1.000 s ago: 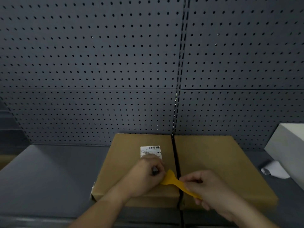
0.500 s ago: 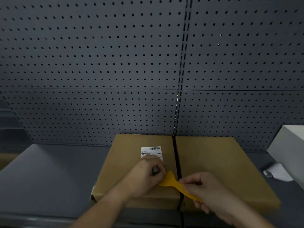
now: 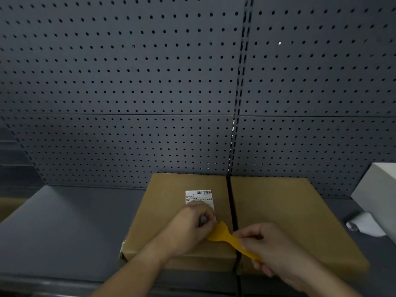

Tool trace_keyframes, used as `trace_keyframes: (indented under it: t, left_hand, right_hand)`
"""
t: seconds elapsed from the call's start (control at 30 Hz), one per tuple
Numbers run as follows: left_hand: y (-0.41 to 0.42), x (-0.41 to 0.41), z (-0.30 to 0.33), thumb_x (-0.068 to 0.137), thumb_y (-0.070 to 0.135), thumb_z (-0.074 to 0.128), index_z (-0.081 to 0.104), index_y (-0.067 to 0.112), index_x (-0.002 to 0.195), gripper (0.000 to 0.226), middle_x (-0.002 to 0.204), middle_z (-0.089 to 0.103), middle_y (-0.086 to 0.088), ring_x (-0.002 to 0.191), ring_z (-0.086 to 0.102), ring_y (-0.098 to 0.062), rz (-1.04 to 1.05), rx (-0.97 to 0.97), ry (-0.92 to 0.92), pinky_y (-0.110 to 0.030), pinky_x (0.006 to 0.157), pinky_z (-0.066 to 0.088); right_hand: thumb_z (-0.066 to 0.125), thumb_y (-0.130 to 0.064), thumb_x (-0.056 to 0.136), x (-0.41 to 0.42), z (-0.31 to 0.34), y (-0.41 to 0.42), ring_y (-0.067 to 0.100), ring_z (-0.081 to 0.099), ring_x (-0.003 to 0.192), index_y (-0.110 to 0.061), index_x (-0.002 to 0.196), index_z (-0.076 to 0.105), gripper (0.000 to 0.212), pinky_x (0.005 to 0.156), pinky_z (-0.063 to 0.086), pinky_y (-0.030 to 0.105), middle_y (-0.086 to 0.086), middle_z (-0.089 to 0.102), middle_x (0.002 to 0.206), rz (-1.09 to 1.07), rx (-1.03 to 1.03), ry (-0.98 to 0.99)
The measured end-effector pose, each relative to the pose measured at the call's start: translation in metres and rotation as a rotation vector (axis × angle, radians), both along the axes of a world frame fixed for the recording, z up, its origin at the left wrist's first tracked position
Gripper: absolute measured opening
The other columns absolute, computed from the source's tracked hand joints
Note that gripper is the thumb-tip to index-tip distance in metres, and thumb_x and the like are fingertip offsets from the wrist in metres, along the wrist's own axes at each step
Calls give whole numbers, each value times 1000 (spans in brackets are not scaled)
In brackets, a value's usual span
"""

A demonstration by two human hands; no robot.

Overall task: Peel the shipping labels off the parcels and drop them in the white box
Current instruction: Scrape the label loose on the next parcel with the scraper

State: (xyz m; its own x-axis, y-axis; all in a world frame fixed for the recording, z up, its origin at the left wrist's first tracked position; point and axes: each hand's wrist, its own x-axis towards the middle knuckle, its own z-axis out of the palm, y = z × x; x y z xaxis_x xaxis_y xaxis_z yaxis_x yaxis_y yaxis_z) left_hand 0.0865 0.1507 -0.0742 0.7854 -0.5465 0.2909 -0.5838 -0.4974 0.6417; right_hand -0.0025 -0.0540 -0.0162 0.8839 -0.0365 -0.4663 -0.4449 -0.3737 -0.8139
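The right hand (image 3: pixel 276 251) is closed around the handle of a yellow plastic scraper (image 3: pixel 231 239), fingers curled over it and the thumb on top, so the handle's tail sticks out below the knuckles. The scraper's broad blade fans out leftward from that grip and meets the left hand (image 3: pixel 192 224), which is bunched into a loose fist on top of the left parcel (image 3: pixel 169 213). The left fingertips press down at the near edge of the shipping label (image 3: pixel 199 198); whether they pinch a lifted corner or only hold it flat cannot be told, since the hand covers that part.

Just beyond the left knuckles the label's upper part shows: white, with a barcode along its top right edge and rows of small dark print below, too fine to read. No brand name can be made out on either carton.

Compared with half a second ago, both hands and the scraper sit in nearly the same pose; the blade has barely shifted under the left fingers, and the label looks as flat as before.

To the right of the grip, across a dark gap, lies the right parcel (image 3: pixel 285 213), its top bare cardboard. Farther right stands the white box (image 3: pixel 379 196), with a white scrap (image 3: pixel 366 226) at its foot. Both parcels rest on a grey shelf (image 3: pixel 70 228), and behind everything rises a grey pegboard wall (image 3: pixel 128 82).
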Motion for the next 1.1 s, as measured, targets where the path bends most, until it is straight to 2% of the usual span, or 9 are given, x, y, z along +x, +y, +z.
trace_keyframes:
  t: [0.17, 0.6, 0.77, 0.97, 1.1]
  left_hand:
    - [-1, 0, 3, 93, 26, 65, 61, 35, 84, 14, 100, 67, 12, 92, 60, -5, 10, 6, 23, -10, 77, 44]
    - [0, -1, 4, 94, 25, 65, 62, 33, 84, 13, 101, 67, 10, 92, 60, -6, 36, -2, 38, -8, 75, 43]
    - [1, -3, 5, 95, 27, 63, 60, 33, 82, 14, 100, 67, 7, 86, 60, -10, 53, -11, 94, -19, 73, 49]
    - [0, -4, 7, 95, 26, 63, 55, 40, 77, 24, 100, 68, 7, 82, 58, -4, 52, -10, 89, -11, 70, 44]
    - [0, -4, 7, 96, 28, 62, 56, 39, 79, 21, 100, 68, 5, 84, 60, -10, 55, -17, 112, -20, 71, 48]
  right_hand:
    - [62, -23, 98, 3, 1, 4, 7, 51, 42, -27, 106, 70, 13, 40, 40, 20, 3, 63, 62, 4, -5, 8]
    - [62, -23, 98, 6, -2, 5, 10, 51, 45, -28, 104, 70, 12, 40, 39, 21, 3, 63, 60, -11, -14, 1]
    - [61, -25, 98, 6, -5, 4, 16, 52, 52, -30, 105, 71, 14, 42, 40, 22, 1, 64, 57, -12, -24, -17]
    - [60, -23, 99, 8, -3, 8, 13, 51, 47, -30, 104, 70, 13, 41, 40, 21, 0, 62, 54, 19, -25, -39]
    - [61, -23, 98, 7, -4, 7, 16, 50, 50, -29, 103, 71, 12, 41, 38, 23, 4, 63, 59, -16, -4, -24]
